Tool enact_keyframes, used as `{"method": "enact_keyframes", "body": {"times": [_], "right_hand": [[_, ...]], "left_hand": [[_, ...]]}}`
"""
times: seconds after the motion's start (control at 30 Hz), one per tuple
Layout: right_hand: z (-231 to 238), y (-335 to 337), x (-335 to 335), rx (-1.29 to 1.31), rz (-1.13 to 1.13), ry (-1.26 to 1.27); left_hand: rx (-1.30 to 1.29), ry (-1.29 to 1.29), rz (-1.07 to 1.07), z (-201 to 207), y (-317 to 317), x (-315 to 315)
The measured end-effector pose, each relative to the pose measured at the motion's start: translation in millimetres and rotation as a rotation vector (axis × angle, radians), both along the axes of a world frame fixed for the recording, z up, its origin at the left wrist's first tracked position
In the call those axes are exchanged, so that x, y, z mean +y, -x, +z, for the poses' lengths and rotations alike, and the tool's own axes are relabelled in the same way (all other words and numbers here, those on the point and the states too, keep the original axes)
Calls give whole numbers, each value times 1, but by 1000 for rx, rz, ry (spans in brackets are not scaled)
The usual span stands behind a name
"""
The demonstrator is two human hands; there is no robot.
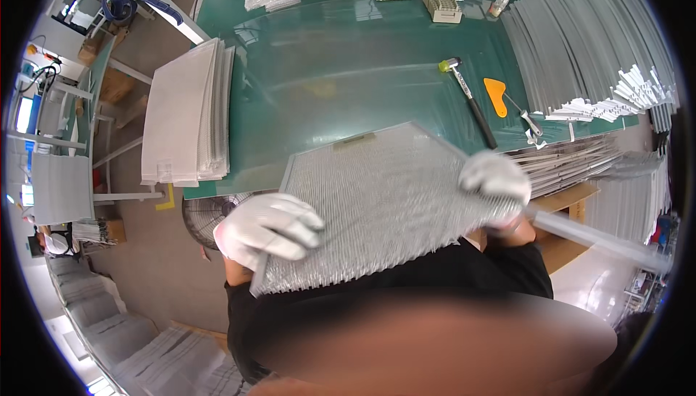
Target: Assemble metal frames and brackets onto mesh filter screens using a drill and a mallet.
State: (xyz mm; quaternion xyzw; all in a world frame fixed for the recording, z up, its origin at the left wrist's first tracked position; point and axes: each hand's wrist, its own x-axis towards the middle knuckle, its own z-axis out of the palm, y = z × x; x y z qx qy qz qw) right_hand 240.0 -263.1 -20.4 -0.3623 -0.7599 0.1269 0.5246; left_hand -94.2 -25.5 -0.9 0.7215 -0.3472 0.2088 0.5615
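Note:
A grey panel of closely packed ridges (384,193), with thin frame strips along its far and side edges, is held tilted between my gloved hands in front of my body. Its near edge is ragged, with the ridge ends showing. My left hand (272,228) is closed over the left side, fingers on the ridged face. At the right side my right hand (496,178) grips the panel, smeared by motion. From beside the right wrist a pale, straight strip (602,238) runs out to the right; whether that hand holds it too, I cannot tell.
On the green worktable (326,70) lie a mallet (471,102), an orange scraper (496,97) and a screwdriver (529,122). White panels (185,113) are stacked left. Long grey strips (587,34) fill the right. A floor fan (206,218) stands below the table's left edge.

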Motion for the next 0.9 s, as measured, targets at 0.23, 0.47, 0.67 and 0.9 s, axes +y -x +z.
{"method": "enact_keyframes", "body": {"times": [0.23,0.47,0.67,0.9], "right_hand": [[81,5,110,419,-519,-313],[109,-57,103,0,-150,14],[166,-62,102,-412,-35,222],[191,-26,102,-693,-73,21]], "left_hand": [[-85,403,1341,13,-31,4],[-147,399,1145,17,-46,-2],[-145,422,1110,10,-49,4],[41,279,1132,28,-34,9]]}}
